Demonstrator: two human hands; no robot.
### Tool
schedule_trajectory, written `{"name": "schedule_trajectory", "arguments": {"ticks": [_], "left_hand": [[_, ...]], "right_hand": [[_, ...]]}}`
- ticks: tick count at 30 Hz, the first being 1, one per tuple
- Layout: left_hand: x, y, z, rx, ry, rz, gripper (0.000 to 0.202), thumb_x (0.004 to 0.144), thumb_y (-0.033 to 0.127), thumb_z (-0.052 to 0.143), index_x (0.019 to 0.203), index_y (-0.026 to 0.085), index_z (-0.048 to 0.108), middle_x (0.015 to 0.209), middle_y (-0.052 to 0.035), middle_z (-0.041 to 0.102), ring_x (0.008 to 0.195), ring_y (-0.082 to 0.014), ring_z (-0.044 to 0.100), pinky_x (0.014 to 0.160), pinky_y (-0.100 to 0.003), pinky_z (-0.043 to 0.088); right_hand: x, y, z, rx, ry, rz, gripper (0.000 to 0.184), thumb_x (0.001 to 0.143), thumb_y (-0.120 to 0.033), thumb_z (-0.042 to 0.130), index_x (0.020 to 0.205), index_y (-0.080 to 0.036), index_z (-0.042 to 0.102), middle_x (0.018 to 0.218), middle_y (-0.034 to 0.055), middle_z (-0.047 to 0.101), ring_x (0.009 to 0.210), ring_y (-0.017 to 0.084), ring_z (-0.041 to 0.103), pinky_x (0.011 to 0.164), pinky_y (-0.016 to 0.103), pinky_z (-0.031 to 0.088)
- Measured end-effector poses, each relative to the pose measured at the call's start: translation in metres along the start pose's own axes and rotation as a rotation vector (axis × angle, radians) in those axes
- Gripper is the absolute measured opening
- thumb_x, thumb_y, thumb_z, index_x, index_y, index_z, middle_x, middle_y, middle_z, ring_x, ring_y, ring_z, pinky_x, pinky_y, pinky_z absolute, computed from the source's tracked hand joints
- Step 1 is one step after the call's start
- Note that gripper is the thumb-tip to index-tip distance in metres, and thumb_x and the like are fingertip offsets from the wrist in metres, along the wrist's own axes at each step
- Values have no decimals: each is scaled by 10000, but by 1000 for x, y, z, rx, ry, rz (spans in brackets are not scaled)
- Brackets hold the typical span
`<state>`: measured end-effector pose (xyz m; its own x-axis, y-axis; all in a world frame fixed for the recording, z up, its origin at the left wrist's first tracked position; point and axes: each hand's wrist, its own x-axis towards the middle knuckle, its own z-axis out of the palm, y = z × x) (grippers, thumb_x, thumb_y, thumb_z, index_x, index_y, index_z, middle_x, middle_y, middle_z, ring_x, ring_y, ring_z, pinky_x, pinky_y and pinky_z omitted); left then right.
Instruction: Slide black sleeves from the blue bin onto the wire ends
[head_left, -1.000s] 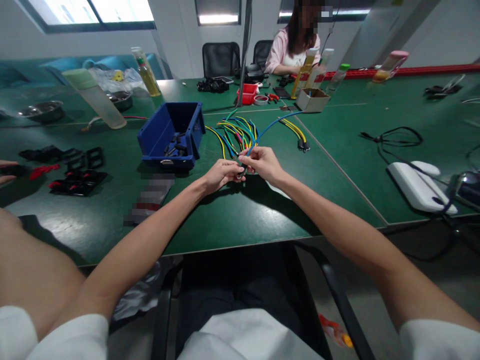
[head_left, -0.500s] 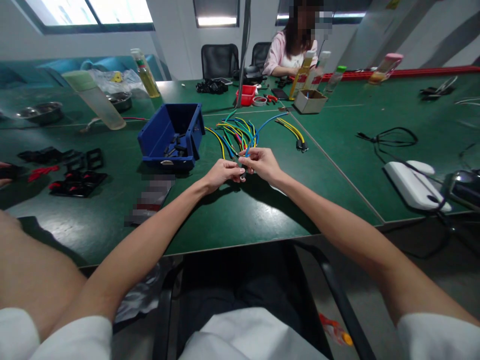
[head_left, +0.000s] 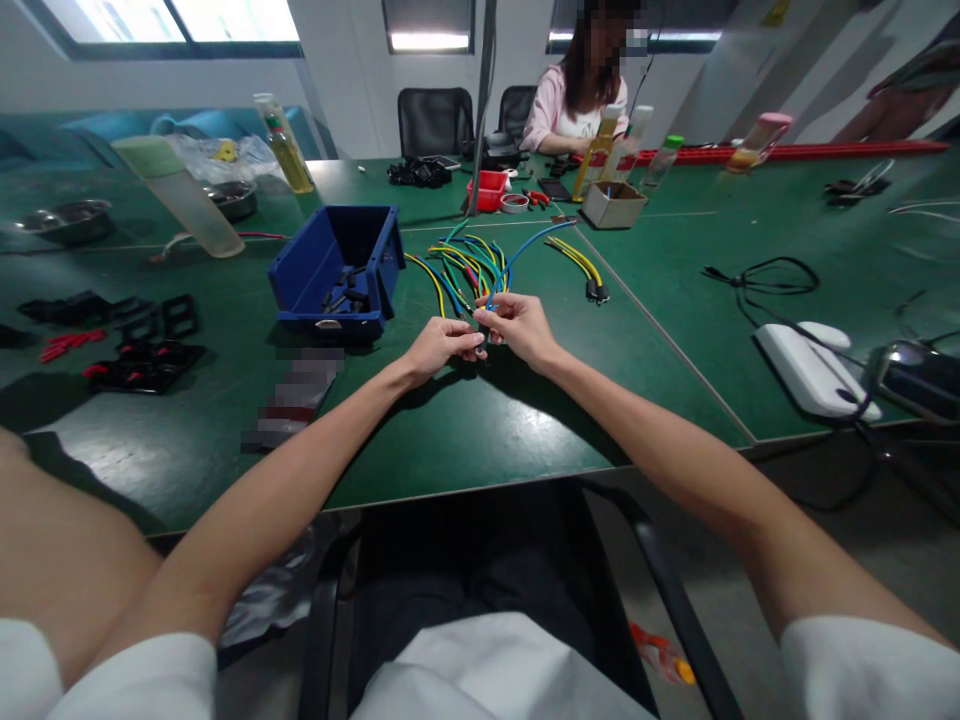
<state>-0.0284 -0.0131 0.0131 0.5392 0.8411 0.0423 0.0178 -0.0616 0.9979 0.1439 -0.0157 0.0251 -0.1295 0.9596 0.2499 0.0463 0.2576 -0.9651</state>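
Note:
My left hand [head_left: 444,347] is closed in a pinch on a small black connector piece [head_left: 481,347] over the table. Just beside it, my right hand [head_left: 520,326] pinches a blue wire [head_left: 534,238] near its end, where the wire meets the black piece. The wire's free end arcs up to the right. Behind my hands lies a loose bundle of green, yellow, blue and red wires [head_left: 469,262]. Several yellow wires [head_left: 576,257] with black ends lie apart to the right. My fingers partly hide the join between wire and black piece.
A blue bin [head_left: 330,318] with small black parts stands left of my hands. Black frames [head_left: 146,365] and red pieces lie farther left. A white device [head_left: 806,365] with black cables sits right. Bottles, a red basket [head_left: 489,190] and a small box [head_left: 613,208] stand behind; a person sits across.
The whole view has shifted slightly to the left. Both hands keep their pinch on the blue wire and black piece. Another person has come into view at the far right.

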Motion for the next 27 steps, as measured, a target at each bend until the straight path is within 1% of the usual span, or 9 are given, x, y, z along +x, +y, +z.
{"name": "schedule_trajectory", "arguments": {"ticks": [3, 7, 12, 20, 24, 27], "left_hand": [[1, -1, 1, -15, 28, 15, 267, 730, 401, 717, 731, 134, 712, 707, -62, 695, 621, -142, 603, 665, -296, 456], [2, -1, 2, -11, 49, 23, 256, 724, 388, 713, 693, 134, 693, 673, -46, 677, 621, -137, 598, 655, -282, 447], [1, 1, 3, 17, 62, 14, 262, 726, 389, 695, 711, 128, 690, 696, -46, 674, 642, -134, 591, 663, -276, 450], [2, 1, 3, 21, 83, 42, 272, 736, 403, 686, 717, 132, 672, 686, -31, 663, 624, -118, 569, 653, -265, 434], [3, 0, 3, 31, 112, 59, 278, 738, 408, 687, 686, 138, 645, 659, -15, 646, 612, -115, 568, 652, -263, 431], [3, 1, 3, 78, 129, 76, 297, 737, 426, 681, 663, 142, 631, 636, -15, 640, 595, -115, 555, 639, -263, 429]], "right_hand": [[-1, 0, 1, 13, 11, -6, 350, 683, -446, 773, 867, -161, 686, 545, -43, 570, 442, 67, 465, 438, 202, 393], [0, 0, 1, -8, 11, -7, 377, 693, -452, 766, 906, -151, 689, 566, -43, 573, 451, 61, 469, 442, 197, 396], [2, 3, 0, -14, -28, 2, 455, 707, -481, 749, 987, -128, 686, 562, -41, 572, 429, 60, 469, 418, 195, 380], [1, -1, -1, 41, -76, 45, 513, 660, -478, 787, 1010, -118, 682, 559, -36, 582, 454, 65, 490, 424, 190, 381], [3, 1, -1, 30, -40, 30, 544, 636, -501, 792, 1005, -116, 683, 526, -49, 561, 434, 64, 465, 419, 199, 374], [4, 3, 0, 17, -15, 16, 544, 641, -514, 783, 995, -114, 681, 517, -48, 558, 424, 66, 459, 416, 204, 369]]}}
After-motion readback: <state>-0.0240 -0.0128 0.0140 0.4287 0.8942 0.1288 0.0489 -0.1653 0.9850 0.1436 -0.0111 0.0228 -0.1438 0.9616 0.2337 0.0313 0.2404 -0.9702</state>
